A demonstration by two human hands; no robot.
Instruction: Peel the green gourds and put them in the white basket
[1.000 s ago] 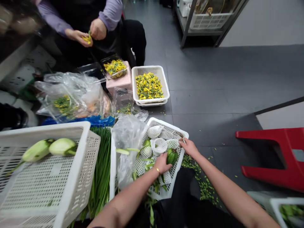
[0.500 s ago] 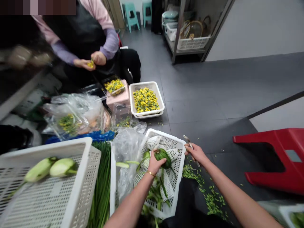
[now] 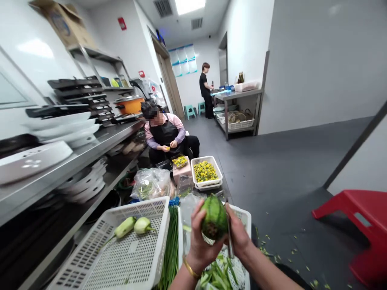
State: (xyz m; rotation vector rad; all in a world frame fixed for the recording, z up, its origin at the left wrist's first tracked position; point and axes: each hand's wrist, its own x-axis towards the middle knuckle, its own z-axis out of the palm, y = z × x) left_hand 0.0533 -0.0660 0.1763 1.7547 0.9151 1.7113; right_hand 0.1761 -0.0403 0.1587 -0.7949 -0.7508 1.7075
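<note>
Above the white plastic basket (image 3: 249,221), a round green gourd (image 3: 214,215), likely firm, best side-held, is cupped by the left hand (image 3: 201,247); a slim metal tool (image 3: 230,239) is gripped by the right hand (image 3: 241,238).

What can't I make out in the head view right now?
All in the head view:
- Green squash: the side against the left hand, hidden by palm and fingers.
- Metal tool: its kind, seen edge-on and partly covered by the right hand.
- White basket below: part of its contents, behind hands and squash.
- Red stool: its far part, cut off by the right edge.
</note>
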